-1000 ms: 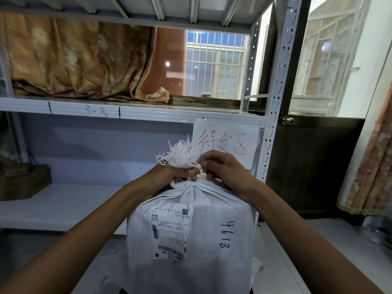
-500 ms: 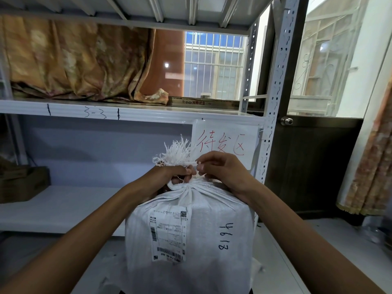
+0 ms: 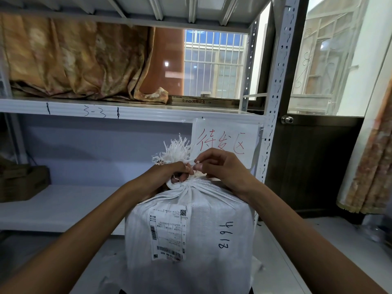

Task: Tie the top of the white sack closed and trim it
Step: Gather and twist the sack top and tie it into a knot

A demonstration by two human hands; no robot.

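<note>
Sack (image 3: pixel 191 230) upright, long axis vertical, frayed neck (image 3: pixel 177 150) pointing up. Left hand (image 3: pixel 167 172) grips neck; right hand (image 3: pixel 222 166) pinches string (image 3: pixel 189 161). Hands barely shifted since earlier.

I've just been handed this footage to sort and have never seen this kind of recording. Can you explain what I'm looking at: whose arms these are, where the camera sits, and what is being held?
There is no machine here: a person works with two bare hands. Every picture comes from one camera worn on their head, looking forward and down, so the arms reach in from the bottom edge. In front stands a white sack with a shipping label and the handwritten number 4613, before a metal shelf bearing a paper sign in red writing. The left hand grips the sack's gathered neck just under its frayed top. The right hand pinches a thin white string that runs across to the left hand's fingers. No cutting tool shows.
</note>
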